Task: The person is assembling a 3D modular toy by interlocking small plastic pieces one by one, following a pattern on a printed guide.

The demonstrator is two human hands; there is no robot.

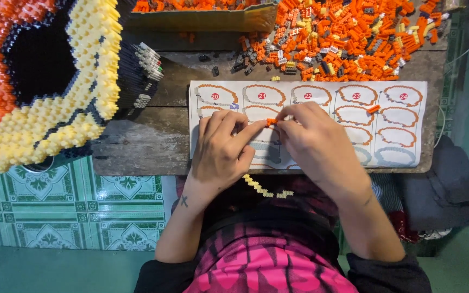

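Over the instruction sheet (392, 116), both hands' (221, 152) (313, 141) fingertip grips pinch one small orange brick (271, 122) between them.

Worn wooden table (142, 144) over green patterned floor tiles (71, 211)

Both forearms reach up from six o'clock and converge toward twelve. The left hand (221, 149) lies palm down, fingers curled, its forefinger stretched toward two o'clock. The right hand (313, 141) angles toward ten o'clock, knuckles up. The fingertips of both meet in a closed pinching grip at the centre.
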